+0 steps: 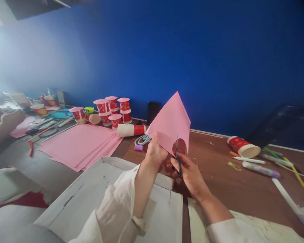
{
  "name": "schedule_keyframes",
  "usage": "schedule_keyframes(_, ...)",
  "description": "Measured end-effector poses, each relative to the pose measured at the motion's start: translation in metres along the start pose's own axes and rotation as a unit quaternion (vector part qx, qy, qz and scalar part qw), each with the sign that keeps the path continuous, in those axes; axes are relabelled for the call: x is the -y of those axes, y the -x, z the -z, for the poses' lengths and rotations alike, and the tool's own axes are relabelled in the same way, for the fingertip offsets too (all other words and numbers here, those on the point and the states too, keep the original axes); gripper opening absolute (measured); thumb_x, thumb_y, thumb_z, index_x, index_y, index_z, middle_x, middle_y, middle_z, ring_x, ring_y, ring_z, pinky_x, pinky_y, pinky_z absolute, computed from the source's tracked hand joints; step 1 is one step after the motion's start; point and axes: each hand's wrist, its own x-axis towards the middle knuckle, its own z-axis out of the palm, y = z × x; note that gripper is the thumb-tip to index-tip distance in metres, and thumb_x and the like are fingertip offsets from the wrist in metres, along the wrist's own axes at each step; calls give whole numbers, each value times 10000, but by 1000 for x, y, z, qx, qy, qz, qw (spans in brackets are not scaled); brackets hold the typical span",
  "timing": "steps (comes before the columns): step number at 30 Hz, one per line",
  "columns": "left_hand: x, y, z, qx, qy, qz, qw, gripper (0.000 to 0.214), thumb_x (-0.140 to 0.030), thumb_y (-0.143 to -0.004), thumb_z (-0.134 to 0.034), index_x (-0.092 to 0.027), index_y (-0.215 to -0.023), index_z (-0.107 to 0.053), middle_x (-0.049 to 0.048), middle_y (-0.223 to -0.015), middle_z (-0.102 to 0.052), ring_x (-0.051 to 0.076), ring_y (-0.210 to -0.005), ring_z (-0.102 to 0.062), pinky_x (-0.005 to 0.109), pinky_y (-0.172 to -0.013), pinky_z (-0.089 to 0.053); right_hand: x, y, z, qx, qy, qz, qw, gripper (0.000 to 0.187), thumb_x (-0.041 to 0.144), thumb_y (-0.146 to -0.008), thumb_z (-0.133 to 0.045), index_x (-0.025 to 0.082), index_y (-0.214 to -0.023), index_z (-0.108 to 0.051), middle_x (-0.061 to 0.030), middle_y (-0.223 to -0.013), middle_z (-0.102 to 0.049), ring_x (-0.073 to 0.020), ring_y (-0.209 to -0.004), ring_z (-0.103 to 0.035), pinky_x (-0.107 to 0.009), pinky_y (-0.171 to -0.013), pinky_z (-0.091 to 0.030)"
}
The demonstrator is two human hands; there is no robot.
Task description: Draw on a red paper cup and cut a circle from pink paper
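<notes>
My left hand (155,152) is closed on the lower left edge of a pink paper sheet (168,118), lifted above the brown table. A rounded piece is cut out of the sheet's lower right part. In my right hand (190,173) is a pair of dark-handled scissors (177,162), fingers wrapped round the handles. The blades point upward at the curved cut, and whether they grip the paper I cannot tell. Below my left forearm lies a white, shallow cardboard box lid (86,189) with pen marks.
Left of me are a stack of pink sheets (81,143), several red paper cups with pink discs (102,107) and a nested cup stack (131,130). A red cup (243,147), a glue stick (260,169) and pens lie at right. Another person's hand (11,119) shows far left.
</notes>
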Motion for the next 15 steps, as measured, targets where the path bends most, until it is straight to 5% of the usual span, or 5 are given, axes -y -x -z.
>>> schedule_keyframes(15,3,-2,3,-12,6,13,1000,447,-402,-943,-423,-81,-1206,-589,163,-1160,-691,275,-1179,-606,395,-1048,-463,-8,-5,-3,-3,-49,4,999,556,567,-741,-704,272,-1201,-602,-10,-875,-678,-128,-691,-584,-226,-561,-440)
